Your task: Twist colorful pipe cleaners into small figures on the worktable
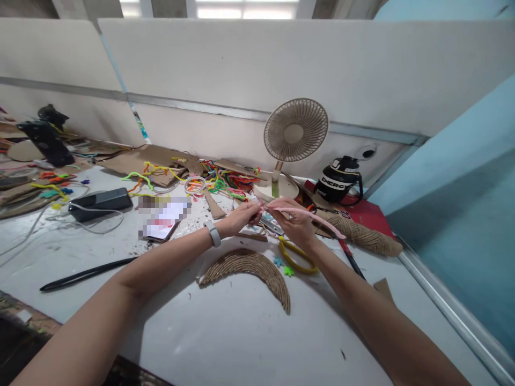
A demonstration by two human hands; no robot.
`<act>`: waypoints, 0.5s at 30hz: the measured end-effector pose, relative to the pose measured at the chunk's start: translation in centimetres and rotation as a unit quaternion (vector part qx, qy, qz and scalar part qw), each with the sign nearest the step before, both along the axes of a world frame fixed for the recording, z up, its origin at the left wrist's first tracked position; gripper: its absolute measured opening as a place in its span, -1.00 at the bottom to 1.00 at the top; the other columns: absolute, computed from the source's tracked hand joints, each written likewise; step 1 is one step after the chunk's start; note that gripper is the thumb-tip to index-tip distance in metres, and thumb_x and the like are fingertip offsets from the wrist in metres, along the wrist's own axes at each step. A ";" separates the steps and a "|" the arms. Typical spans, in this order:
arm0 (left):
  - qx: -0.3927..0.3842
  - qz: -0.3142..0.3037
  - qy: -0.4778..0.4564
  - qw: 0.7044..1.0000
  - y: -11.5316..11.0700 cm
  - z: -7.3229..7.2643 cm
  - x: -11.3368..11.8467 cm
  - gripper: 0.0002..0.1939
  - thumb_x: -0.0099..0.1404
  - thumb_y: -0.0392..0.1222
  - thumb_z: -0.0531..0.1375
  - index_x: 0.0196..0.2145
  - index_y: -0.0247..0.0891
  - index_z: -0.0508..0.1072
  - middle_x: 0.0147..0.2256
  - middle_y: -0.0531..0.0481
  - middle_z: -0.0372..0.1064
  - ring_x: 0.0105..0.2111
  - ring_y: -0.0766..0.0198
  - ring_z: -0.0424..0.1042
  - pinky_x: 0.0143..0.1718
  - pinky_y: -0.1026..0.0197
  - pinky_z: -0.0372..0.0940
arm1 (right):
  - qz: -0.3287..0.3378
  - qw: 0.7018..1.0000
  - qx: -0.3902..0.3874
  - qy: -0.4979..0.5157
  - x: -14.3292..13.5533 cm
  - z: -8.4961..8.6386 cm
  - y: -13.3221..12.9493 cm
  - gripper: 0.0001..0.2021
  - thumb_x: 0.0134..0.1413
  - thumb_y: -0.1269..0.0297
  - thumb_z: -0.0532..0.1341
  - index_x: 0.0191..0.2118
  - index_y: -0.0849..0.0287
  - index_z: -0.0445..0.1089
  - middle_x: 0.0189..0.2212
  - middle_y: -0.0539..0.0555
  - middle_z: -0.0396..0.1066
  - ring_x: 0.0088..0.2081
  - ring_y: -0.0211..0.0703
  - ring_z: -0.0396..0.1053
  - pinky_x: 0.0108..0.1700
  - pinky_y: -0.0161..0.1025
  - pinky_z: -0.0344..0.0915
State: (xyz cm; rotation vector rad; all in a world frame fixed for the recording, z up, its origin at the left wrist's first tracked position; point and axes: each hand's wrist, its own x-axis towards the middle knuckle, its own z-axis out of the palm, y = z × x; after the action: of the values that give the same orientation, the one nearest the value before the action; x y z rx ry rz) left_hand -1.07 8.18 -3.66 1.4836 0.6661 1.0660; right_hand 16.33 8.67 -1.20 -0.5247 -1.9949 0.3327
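A pink pipe cleaner [322,219] runs between the fingers of my right hand [293,219], its long free end trailing out to the right. My left hand [244,215], with a grey band on the wrist, pinches the pink end close to the right fingertips. Both hands meet above the table, in front of the fan base. Below them lies a crescent covered in brown cord [249,262]. Right of it are a yellow pipe-cleaner loop [296,256], a green flower shape [288,271] and a blue one [278,262].
A fan [296,131] and a black jug [338,180] stand at the back. Twine roll [366,234] rests at right on a red folder [374,215]. Leftward lie a phone [167,220], a black box [100,205], a black pen [86,274] and coloured pipe cleaners [225,182].
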 end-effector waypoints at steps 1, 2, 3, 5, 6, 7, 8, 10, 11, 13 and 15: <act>-0.009 -0.001 -0.006 1.000 0.1 -0.1 0.1 -0.52 0.27 0.17 0.01 -0.59 -0.28 0.12 -0.65 0.16 0.01 -0.64 0.47 -0.05 -0.57 0.30 -0.12 | 0.000 1.000 0.003 -0.005 0.0 -0.1 0.0 -0.89 0.12 0.34 0.20 -0.35 0.09 0.50 -0.36 0.07 0.48 -0.29 -0.13 0.43 -0.21 -0.17 0.39; -0.017 -0.001 -0.012 1.000 0.1 -0.1 0.2 -0.52 0.27 0.17 0.02 -0.59 -0.28 0.12 -0.65 0.16 0.00 -0.64 0.47 -0.05 -0.57 0.30 -0.12 | -0.001 1.000 0.005 -0.012 0.0 -0.1 0.1 -0.89 0.12 0.34 0.20 -0.34 0.08 0.50 -0.36 0.06 0.48 -0.28 -0.13 0.43 -0.19 -0.16 0.39; -0.024 -0.001 -0.019 1.000 0.1 -0.1 0.2 -0.52 0.26 0.18 0.03 -0.59 -0.28 0.13 -0.65 0.16 0.00 -0.63 0.47 -0.05 -0.56 0.30 -0.13 | -0.001 1.000 0.008 -0.019 0.0 -0.2 0.1 -0.89 0.12 0.34 0.20 -0.33 0.07 0.50 -0.35 0.06 0.49 -0.27 -0.12 0.43 -0.18 -0.16 0.39; -0.034 -0.003 -0.038 0.999 0.2 -0.1 0.3 -0.51 0.23 0.18 0.06 -0.59 -0.28 0.13 -0.65 0.17 -0.02 -0.63 0.47 -0.04 -0.56 0.30 -0.12 | 0.002 0.999 0.019 -0.025 0.1 -0.2 0.1 -0.88 0.12 0.34 0.19 -0.30 0.07 0.50 -0.33 0.07 0.49 -0.25 -0.12 0.43 -0.15 -0.15 0.40; -0.035 -0.003 -0.048 0.998 0.2 -0.1 0.4 -0.52 0.23 0.18 0.07 -0.59 -0.28 0.13 -0.65 0.17 -0.02 -0.62 0.47 -0.04 -0.56 0.30 -0.12 | 0.003 0.999 0.027 -0.025 0.1 -0.2 0.0 -0.87 0.13 0.35 0.18 -0.28 0.07 0.50 -0.31 0.08 0.49 -0.24 -0.12 0.43 -0.15 -0.15 0.40; -0.036 -0.003 -0.058 0.998 0.2 -0.1 0.4 -0.52 0.22 0.17 0.08 -0.59 -0.29 0.14 -0.65 0.17 -0.02 -0.62 0.47 -0.04 -0.55 0.30 -0.12 | 0.005 0.999 0.037 -0.025 0.1 -0.1 0.0 -0.86 0.13 0.35 0.18 -0.28 0.08 0.50 -0.30 0.09 0.48 -0.23 -0.12 0.43 -0.14 -0.14 0.40; -0.036 -0.003 -0.068 0.997 0.3 -0.2 0.4 -0.53 0.22 0.16 0.08 -0.59 -0.29 0.15 -0.65 0.17 -0.02 -0.62 0.47 -0.04 -0.55 0.31 -0.12 | 0.006 0.999 0.047 -0.027 0.1 0.0 -0.1 -0.86 0.13 0.36 0.17 -0.27 0.09 0.50 -0.29 0.10 0.48 -0.22 -0.12 0.43 -0.13 -0.15 0.40; -0.038 -0.006 -0.088 0.995 0.4 -0.5 0.4 -0.56 0.22 0.13 0.10 -0.57 -0.29 0.16 -0.63 0.16 0.01 -0.61 0.46 -0.02 -0.54 0.31 -0.10 | 0.008 0.997 0.065 -0.044 0.1 0.2 -0.3 -0.85 0.13 0.37 0.17 -0.26 0.09 0.50 -0.28 0.12 0.48 -0.22 -0.13 0.43 -0.14 -0.16 0.40; -0.040 -0.008 -0.099 0.994 0.5 -0.6 0.4 -0.57 0.21 0.11 0.12 -0.56 -0.29 0.17 -0.62 0.15 0.03 -0.60 0.46 -0.01 -0.54 0.31 -0.09 | 0.006 0.996 0.074 -0.054 0.1 0.3 -0.4 -0.84 0.13 0.37 0.17 -0.25 0.08 0.51 -0.28 0.12 0.48 -0.22 -0.13 0.43 -0.14 -0.17 0.40; -0.047 -0.011 -0.116 0.992 0.7 -0.8 0.5 -0.58 0.19 0.10 0.15 -0.55 -0.29 0.17 -0.61 0.15 0.04 -0.60 0.47 0.00 -0.54 0.32 -0.08 | 0.000 0.994 0.087 -0.068 0.0 0.4 -0.6 -0.82 0.12 0.38 0.17 -0.25 0.04 0.51 -0.27 0.12 0.49 -0.23 -0.12 0.43 -0.15 -0.17 0.40; -0.050 -0.008 -0.121 0.991 0.8 -1.0 0.5 -0.57 0.19 0.11 0.15 -0.56 -0.29 0.17 -0.62 0.16 0.03 -0.61 0.47 -0.01 -0.54 0.33 -0.09 | -0.003 0.995 0.075 -0.069 0.0 0.3 -0.6 -0.81 0.11 0.39 0.18 -0.25 -0.01 0.52 -0.27 0.11 0.50 -0.24 -0.10 0.43 -0.16 -0.14 0.40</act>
State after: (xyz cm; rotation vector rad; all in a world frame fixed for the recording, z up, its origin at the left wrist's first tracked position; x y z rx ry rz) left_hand -0.57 9.02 -4.64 1.2472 0.5266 1.1602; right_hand 16.33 8.03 -0.90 -0.4686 -2.1314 0.1432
